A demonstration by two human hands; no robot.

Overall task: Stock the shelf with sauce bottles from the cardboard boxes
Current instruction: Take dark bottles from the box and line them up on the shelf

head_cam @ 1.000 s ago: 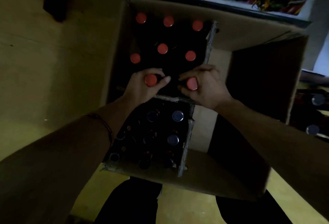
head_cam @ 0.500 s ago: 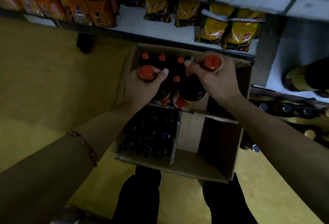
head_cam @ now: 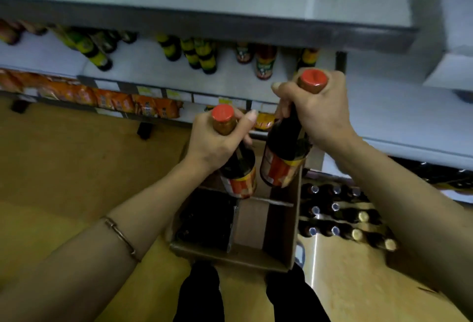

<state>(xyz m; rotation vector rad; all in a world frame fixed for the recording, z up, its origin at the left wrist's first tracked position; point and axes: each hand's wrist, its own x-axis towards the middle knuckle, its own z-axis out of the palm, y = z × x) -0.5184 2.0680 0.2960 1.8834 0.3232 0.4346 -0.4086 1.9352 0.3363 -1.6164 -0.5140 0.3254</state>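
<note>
We've got our left hand (head_cam: 213, 142) curled tight round the neck of one dark, red-capped glass sauce bottle (head_cam: 236, 168), our right hand (head_cam: 320, 114) gripping a second (head_cam: 284, 158). Both hang above the open brown cardboard box (head_cam: 256, 255), below the white shelf (head_cam: 163, 76).

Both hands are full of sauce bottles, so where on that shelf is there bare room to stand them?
The bare white strip of the middle shelf, along its front edge before the standing bottles, is free. Further back, bottles crowd it. The right hand holds its bottle nearest that strip.
</note>
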